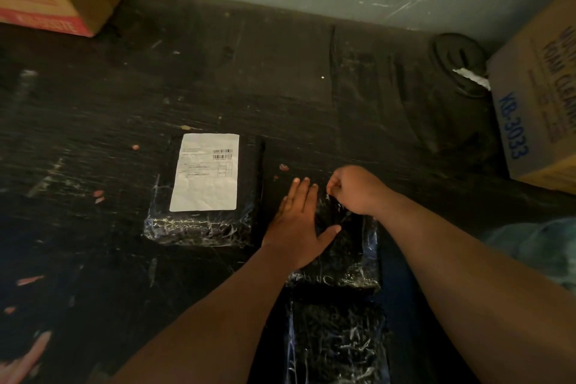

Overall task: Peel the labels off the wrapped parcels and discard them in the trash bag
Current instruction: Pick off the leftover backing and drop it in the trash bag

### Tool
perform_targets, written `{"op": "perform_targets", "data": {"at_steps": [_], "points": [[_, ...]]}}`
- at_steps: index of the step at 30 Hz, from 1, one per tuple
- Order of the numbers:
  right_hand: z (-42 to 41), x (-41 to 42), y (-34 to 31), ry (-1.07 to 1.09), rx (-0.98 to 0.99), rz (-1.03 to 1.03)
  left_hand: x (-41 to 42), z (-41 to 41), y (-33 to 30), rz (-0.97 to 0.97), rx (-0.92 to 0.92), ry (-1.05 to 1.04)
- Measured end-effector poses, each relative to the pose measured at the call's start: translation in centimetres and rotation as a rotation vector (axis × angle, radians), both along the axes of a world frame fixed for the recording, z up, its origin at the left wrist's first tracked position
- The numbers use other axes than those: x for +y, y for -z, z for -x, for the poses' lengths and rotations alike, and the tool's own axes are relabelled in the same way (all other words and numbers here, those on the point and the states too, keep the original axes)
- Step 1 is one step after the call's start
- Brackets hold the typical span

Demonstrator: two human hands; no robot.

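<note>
Label [205, 172] lies left of both your hands, long axis running away from you, on the neighbouring parcel [199, 224]. Left hand [296, 227], flat and open, is nearer; right hand [355, 190] is closed, pinching film.

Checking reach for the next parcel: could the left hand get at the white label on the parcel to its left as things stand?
Probably yes. The left hand lies flat on the near parcel, right beside the labelled parcel; nothing lies between it and the white label, which faces up uncovered.
</note>
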State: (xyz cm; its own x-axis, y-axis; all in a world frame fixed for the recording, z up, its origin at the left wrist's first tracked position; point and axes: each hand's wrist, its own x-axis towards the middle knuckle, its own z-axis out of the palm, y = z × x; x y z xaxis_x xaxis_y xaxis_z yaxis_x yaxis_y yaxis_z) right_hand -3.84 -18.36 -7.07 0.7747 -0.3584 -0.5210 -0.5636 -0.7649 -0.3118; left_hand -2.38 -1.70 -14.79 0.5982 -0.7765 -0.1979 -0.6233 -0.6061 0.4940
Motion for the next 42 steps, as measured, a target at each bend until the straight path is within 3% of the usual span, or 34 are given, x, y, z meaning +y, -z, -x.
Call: {"op": "perform_targets", "data": {"at_steps": [8, 17, 28, 33, 38, 42], "points": [[-0.8, 0.0, -0.1, -0.032, 0.096, -0.017, -0.1, -0.2, -0.2, -0.04, 0.006, 0.022], [-0.3, -0.8, 0.5, -0.097, 0.071, -0.025, -0.3, -0.4, -0.3, -0.04, 0.004, 0.019], [1.4, -1.2, -0.4, 0.192, -0.084, -0.242, -0.4, -0.5, -0.5, -0.074, 0.016, 0.024], [3.7, -1.1, -3.2, 0.36, -0.189, -0.388, -0.5, -0.6, -1.5, -0.138, 0.001, 0.047], [8.4, -1.1, -7.8, 0.381, -0.273, -0.421, -1.2, -0.6, -4.4, -0.346, -0.063, 0.109], [13.3, -1.8, -11.8, 0.371, -0.343, -0.314, -2.0, 2.8, -7.4, -0.247, -0.141, 0.128]]}}
